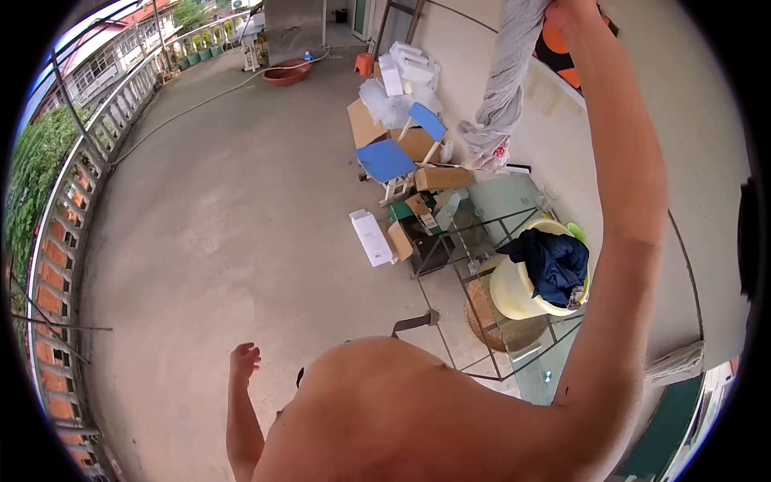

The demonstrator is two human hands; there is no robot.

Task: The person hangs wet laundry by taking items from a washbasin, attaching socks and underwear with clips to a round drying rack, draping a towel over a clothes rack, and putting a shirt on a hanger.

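Observation:
My right arm reaches up to the top edge of the view, where my right hand (569, 11) is closed at a long, twisted grey cloth (511, 68). The cloth hangs down beside the wall, and a bit of red and white pattern shows near its lower end. Part of the hand is cut off by the frame. Down at my side, my left hand (246, 359) holds nothing, its fingers loosely bent and apart. Below my right arm, dark blue clothes (554, 265) spill over the rim of a cream bucket (511, 291).
The bucket stands on a glass-topped metal frame (482, 313). Beyond it are a blue folding chair (387, 161), cardboard boxes (442, 177) and white foam pieces (414, 64). A hose (217, 98) runs to a red basin (287, 74). A balustrade (60, 233) lines the left.

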